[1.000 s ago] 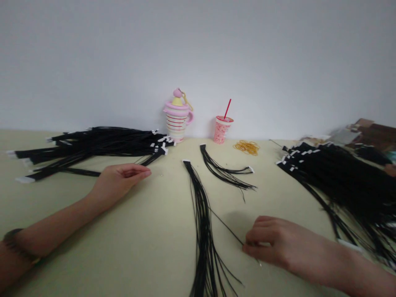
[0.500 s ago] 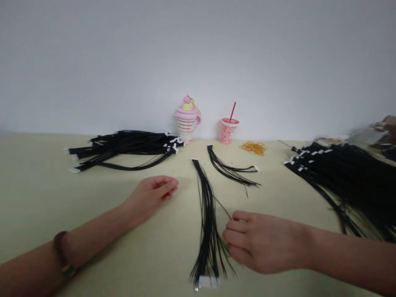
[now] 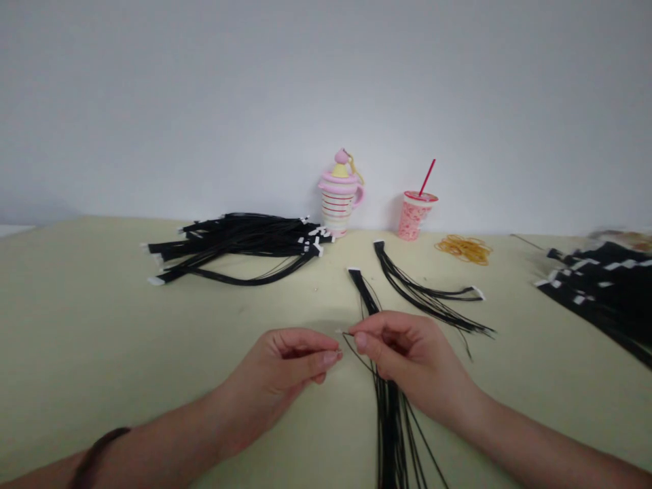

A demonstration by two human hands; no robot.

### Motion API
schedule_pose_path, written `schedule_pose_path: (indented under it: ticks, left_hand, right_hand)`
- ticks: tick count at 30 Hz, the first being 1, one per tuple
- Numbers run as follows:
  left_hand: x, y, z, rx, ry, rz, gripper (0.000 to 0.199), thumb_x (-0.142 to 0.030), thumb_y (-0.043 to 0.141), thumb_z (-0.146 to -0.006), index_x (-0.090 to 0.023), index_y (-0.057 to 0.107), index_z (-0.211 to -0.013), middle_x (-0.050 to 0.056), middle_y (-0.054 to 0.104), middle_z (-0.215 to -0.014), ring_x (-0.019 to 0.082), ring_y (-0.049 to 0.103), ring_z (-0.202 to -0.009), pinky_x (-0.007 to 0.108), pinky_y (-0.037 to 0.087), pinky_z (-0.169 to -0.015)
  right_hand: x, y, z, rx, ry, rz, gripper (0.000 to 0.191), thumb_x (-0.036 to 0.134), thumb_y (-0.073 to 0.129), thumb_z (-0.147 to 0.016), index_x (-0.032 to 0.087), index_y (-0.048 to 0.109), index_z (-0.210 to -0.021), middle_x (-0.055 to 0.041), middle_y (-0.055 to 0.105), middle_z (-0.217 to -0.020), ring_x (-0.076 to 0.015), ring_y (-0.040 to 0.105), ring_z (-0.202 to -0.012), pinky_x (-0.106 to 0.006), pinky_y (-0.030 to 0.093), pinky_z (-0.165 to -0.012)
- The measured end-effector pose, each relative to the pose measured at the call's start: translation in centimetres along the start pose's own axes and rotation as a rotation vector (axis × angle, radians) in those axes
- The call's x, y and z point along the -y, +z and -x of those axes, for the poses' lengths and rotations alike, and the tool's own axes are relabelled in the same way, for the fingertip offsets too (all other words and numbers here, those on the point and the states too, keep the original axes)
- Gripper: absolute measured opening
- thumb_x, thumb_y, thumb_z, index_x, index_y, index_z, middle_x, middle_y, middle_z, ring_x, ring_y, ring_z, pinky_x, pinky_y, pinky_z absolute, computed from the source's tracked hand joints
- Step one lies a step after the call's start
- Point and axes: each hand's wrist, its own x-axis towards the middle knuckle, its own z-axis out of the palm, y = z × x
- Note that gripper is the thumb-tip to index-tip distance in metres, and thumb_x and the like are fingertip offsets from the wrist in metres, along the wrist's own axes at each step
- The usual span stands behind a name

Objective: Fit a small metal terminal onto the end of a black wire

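My right hand pinches a single thin black wire between thumb and forefinger, and the wire's pale tip sticks out toward my left hand. My left hand is curled with its fingertips close to that tip; I cannot tell whether they hold anything. Under my right hand runs a loose bundle of thin black wires with a white-tipped end. To its right lies a smaller wire bundle, and a large heap of white-tipped black wires lies beyond my left hand.
A further pile of black wires fills the right edge of the pale green table. A pink-and-cream lidded cup, a pink cup with a red straw and yellow rubber bands stand along the wall.
Both hands have come together at the middle, my right hand lifting one wire from the bundle. The view has turned left, shifting everything rightward, and the bundle's lower white end has left the frame.
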Motion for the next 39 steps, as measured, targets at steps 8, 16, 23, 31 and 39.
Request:
schedule_pose_path:
  ticks: [8,16,23,31,39]
  left_hand:
    - [0.4,-0.2,0.4,-0.058,-0.044,0.005,0.009,-0.026,0.078,-0.064,-0.025,0.073,-0.070,-0.002,0.069,-0.068,0.010,0.058,-0.064,0.018,0.047,-0.064]
    - [0.5,-0.3,0.4,0.000,-0.074,0.071,0.006,-0.025,0.077,-0.065,-0.026,0.073,-0.070,-0.001,0.069,-0.069,0.010,0.059,-0.063,0.017,0.048,-0.061]
    - [0.5,-0.4,0.6,-0.036,-0.073,0.036,0.007,-0.025,0.077,-0.066,-0.026,0.073,-0.072,-0.003,0.068,-0.066,0.007,0.057,-0.061,0.012,0.046,-0.056]
    - [0.3,-0.3,0.6,0.012,-0.044,-0.009,0.007,-0.025,0.075,-0.068,-0.028,0.073,-0.074,-0.003,0.068,-0.068,0.007,0.056,-0.060,0.012,0.046,-0.055]
    - [0.0,-0.3,0.7,0.000,-0.055,-0.029,0.007,-0.026,0.076,-0.066,-0.026,0.073,-0.072,-0.001,0.068,-0.066,0.009,0.057,-0.059,0.013,0.046,-0.054]
  right_hand:
    - [-1.6,0.6,0.9,-0.009,-0.041,-0.116,0.010,0.017,0.063,-0.077,0.015,0.060,-0.068,-0.0022,0.052,-0.067,-0.0105,0.048,-0.056,-0.019,0.038,-0.048]
    - [-2.1,0.8,1.0,0.038,0.031,-0.227,0.008,0.016,0.060,-0.081,0.016,0.062,-0.074,-0.0038,0.058,-0.067,-0.0107,0.052,-0.054,-0.019,0.043,-0.048]
    - [-1.7,0.8,0.9,-0.054,-0.025,0.061,0.008,0.017,0.061,-0.078,0.017,0.068,-0.073,-0.0033,0.055,-0.059,-0.0126,0.050,-0.051,-0.019,0.039,-0.043]
    - [-1.5,0.7,1.0,-0.079,-0.011,0.080,0.010,0.018,0.062,-0.077,0.019,0.066,-0.068,-0.0008,0.050,-0.054,-0.0107,0.045,-0.047,-0.018,0.035,-0.039]
    - [-1.7,0.8,1.0,-0.064,-0.023,0.072,0.009,0.016,0.061,-0.077,0.018,0.066,-0.070,-0.0011,0.051,-0.056,-0.0108,0.046,-0.048,-0.018,0.036,-0.041]
